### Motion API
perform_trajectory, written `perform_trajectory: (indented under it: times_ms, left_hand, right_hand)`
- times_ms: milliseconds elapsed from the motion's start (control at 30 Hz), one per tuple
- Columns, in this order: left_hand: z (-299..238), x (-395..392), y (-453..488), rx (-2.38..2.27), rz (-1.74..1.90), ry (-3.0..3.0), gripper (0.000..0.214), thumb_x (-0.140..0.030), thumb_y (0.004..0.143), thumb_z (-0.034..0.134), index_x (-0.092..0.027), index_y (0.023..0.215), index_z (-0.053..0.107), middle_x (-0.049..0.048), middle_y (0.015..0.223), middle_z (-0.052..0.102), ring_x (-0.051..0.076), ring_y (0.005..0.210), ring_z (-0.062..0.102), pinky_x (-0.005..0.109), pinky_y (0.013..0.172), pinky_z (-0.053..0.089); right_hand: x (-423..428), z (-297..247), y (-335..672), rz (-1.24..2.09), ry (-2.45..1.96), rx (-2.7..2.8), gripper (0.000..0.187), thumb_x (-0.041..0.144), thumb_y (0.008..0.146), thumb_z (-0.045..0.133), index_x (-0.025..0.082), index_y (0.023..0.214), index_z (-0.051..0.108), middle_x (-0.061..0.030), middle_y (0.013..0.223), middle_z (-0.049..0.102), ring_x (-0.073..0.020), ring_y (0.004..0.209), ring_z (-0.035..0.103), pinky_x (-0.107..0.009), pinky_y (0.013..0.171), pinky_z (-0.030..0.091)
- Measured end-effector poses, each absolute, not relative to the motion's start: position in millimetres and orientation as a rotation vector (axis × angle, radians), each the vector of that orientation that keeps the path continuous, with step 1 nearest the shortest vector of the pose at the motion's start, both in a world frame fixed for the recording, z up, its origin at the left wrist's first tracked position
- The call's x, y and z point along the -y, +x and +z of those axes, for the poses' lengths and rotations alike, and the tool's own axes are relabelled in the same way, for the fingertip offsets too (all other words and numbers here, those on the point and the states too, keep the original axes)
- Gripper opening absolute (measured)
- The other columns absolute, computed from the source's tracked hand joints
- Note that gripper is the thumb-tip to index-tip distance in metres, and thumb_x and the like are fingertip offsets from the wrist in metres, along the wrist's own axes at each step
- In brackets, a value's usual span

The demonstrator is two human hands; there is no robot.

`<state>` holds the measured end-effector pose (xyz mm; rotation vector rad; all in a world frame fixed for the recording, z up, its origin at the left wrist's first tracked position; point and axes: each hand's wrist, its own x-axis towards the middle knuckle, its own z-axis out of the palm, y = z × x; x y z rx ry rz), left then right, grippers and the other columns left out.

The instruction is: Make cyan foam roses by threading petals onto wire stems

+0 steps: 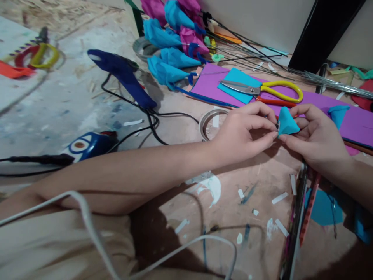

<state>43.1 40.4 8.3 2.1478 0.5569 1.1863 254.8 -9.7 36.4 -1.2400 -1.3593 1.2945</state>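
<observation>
A small folded piece of turquoise paper is pinched between both hands above the table. My left hand grips its left edge with thumb and fingertips. From the right, my right hand holds the lower and right edge, thumb in front and fingers curled behind. Just behind the hands lie yellow-and-red-handled scissors on a square of turquoise paper, over purple sheets. A roll of tape sits beside my left wrist, partly hidden by it.
Turquoise and magenta paper flowers with wire stems lie at the back. A dark blue glue gun and a blue-and-white device trail black cables on the left. A white cable crosses the front. Paper scraps litter the table.
</observation>
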Motion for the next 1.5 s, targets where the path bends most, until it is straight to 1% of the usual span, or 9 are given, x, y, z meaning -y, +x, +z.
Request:
perform_trajectory:
  times_ms: [200, 433, 667, 833, 1033, 1167, 1500]
  left_hand:
    - [7.4, -41.4, 42.6, -0.576, 1.167, 2.164, 0.012, -0.021, 0.098, 0.073, -0.020, 0.090, 0.082, 0.0060, 0.105, 0.080, 0.015, 0.092, 0.076, 0.030, 0.083, 0.065]
    - [6.5, -41.9, 43.1, -0.548, 1.189, 2.143, 0.006, -0.023, 0.096, 0.080, -0.021, 0.091, 0.082, 0.0059, 0.104, 0.080, 0.016, 0.093, 0.077, 0.031, 0.086, 0.066]
    - [7.6, -41.9, 41.6, -0.559, 1.166, 2.175, 0.010, -0.024, 0.099, 0.076, -0.020, 0.092, 0.083, 0.0059, 0.106, 0.080, 0.016, 0.094, 0.077, 0.032, 0.088, 0.066]
    - [6.1, -42.8, 41.2, -0.555, 1.171, 2.174, 0.009, -0.024, 0.098, 0.076, -0.021, 0.093, 0.083, 0.0054, 0.106, 0.080, 0.017, 0.095, 0.077, 0.033, 0.089, 0.065]
    - [7.5, -42.0, 42.8, -0.593, 1.165, 2.167, 0.010, -0.024, 0.096, 0.077, -0.022, 0.089, 0.083, 0.0058, 0.105, 0.081, 0.016, 0.092, 0.077, 0.032, 0.085, 0.066]
    - [8.3, -41.1, 42.9, -0.575, 1.180, 2.156, 0.009, -0.023, 0.096, 0.076, -0.021, 0.089, 0.083, 0.0059, 0.104, 0.080, 0.016, 0.092, 0.077, 0.031, 0.085, 0.066]
    - [9.5, -41.4, 42.3, -0.592, 1.151, 2.155, 0.010, -0.022, 0.096, 0.075, -0.022, 0.089, 0.083, 0.0062, 0.105, 0.081, 0.017, 0.091, 0.077, 0.033, 0.085, 0.067]
  right_hand:
    - [9.9, 37.0, 255.1, 1.293, -1.248, 1.362, 0.051, 0.028, 0.075, 0.099, 0.027, 0.106, 0.058, 0.0048, 0.083, 0.071, -0.0176, 0.079, 0.077, -0.029, 0.069, 0.064]
    - [10.1, 36.3, 255.1, 1.304, -1.250, 1.358, 0.050, 0.025, 0.076, 0.097, 0.028, 0.106, 0.058, 0.0046, 0.083, 0.071, -0.0186, 0.081, 0.077, -0.030, 0.071, 0.064]
    - [9.8, 36.3, 254.4, 1.279, -1.268, 1.352, 0.052, 0.027, 0.074, 0.099, 0.029, 0.106, 0.058, 0.0053, 0.083, 0.073, -0.0179, 0.080, 0.078, -0.030, 0.070, 0.064]
    - [10.1, 37.6, 254.1, 1.292, -1.273, 1.345, 0.053, 0.029, 0.074, 0.099, 0.028, 0.106, 0.058, 0.0055, 0.083, 0.073, -0.0174, 0.080, 0.077, -0.029, 0.070, 0.064]
    - [10.7, 39.1, 253.6, 1.320, -1.276, 1.330, 0.053, 0.027, 0.074, 0.099, 0.029, 0.106, 0.057, 0.0058, 0.082, 0.071, -0.0174, 0.078, 0.076, -0.030, 0.068, 0.062]
    - [10.9, 39.3, 253.4, 1.324, -1.285, 1.328, 0.053, 0.028, 0.074, 0.099, 0.029, 0.106, 0.057, 0.0059, 0.082, 0.071, -0.0176, 0.078, 0.076, -0.031, 0.069, 0.063]
    - [11.1, 37.5, 254.4, 1.306, -1.282, 1.347, 0.052, 0.026, 0.076, 0.098, 0.029, 0.107, 0.057, 0.0053, 0.082, 0.068, -0.0180, 0.078, 0.074, -0.031, 0.069, 0.061]
